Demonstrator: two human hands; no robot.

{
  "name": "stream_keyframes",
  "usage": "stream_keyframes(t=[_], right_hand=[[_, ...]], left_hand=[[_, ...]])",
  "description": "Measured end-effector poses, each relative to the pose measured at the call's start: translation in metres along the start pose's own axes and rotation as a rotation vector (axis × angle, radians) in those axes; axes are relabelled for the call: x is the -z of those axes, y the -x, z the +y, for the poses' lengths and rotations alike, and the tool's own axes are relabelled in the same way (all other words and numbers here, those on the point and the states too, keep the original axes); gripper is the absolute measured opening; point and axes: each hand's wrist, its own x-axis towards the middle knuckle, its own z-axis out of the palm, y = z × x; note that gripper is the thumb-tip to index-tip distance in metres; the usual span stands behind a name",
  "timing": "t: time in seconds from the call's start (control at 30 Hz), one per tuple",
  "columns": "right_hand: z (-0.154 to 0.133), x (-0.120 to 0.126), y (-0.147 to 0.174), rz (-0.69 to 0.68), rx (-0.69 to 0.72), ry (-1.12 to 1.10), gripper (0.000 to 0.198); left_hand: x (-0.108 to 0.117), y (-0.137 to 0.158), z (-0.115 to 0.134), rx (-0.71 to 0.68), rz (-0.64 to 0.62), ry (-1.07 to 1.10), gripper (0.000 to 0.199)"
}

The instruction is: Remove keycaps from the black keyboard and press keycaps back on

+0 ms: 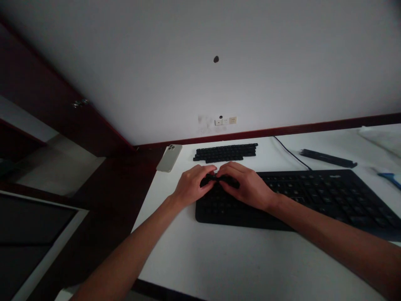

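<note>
A large black keyboard lies at an angle on the white table. Over its far left end, my left hand is closed, thumb and fingers bent around a small black piece whose kind I cannot make out. My right hand meets it fingertip to fingertip, also closed, with dark material showing between its thumb and fingers. The right wrist passes above the keyboard and hides some of its keys. Just beyond both hands, loose black keycaps are laid out in rows.
A light phone lies face down at the table's left edge. Behind the keyboard are its cable and a long black strip. A blue tool lies at the far right. The wall with sockets borders the table's back.
</note>
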Motion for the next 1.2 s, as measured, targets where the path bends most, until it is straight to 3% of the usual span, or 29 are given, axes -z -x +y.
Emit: stream_keyframes(t=[0.2, 0.43, 0.6, 0.8, 0.93, 1.2], right_hand=[[0.001, -0.005, 0.002, -0.072, 0.042, 0.006, 0.018], [0.005, -0.005, 0.002, -0.097, 0.049, -0.03, 0.014], [-0.002, -0.005, 0.003, -0.091, 0.002, -0.055, 0.019], [-0.019, -0.004, 0.003, -0.304, -0.011, -0.125, 0.021], [-0.023, -0.002, 0.003, -0.398, -0.002, -0.146, 0.021], [-0.023, -0.002, 0.003, -0.445, 0.029, -0.07, 0.018]], left_hand=[[0.001, 0.0, 0.0, -0.086, -0.012, 0.023, 0.05], [0.0, 0.003, -0.005, -0.052, -0.046, 0.119, 0.055], [-0.003, 0.003, -0.012, 0.101, 0.001, 0.383, 0.062], [-0.008, 0.003, -0.032, 0.387, 0.146, 0.573, 0.04], [-0.009, 0.003, -0.036, 0.421, 0.138, 0.585, 0.038], [-0.009, 0.003, -0.034, 0.417, 0.082, 0.6, 0.034]])
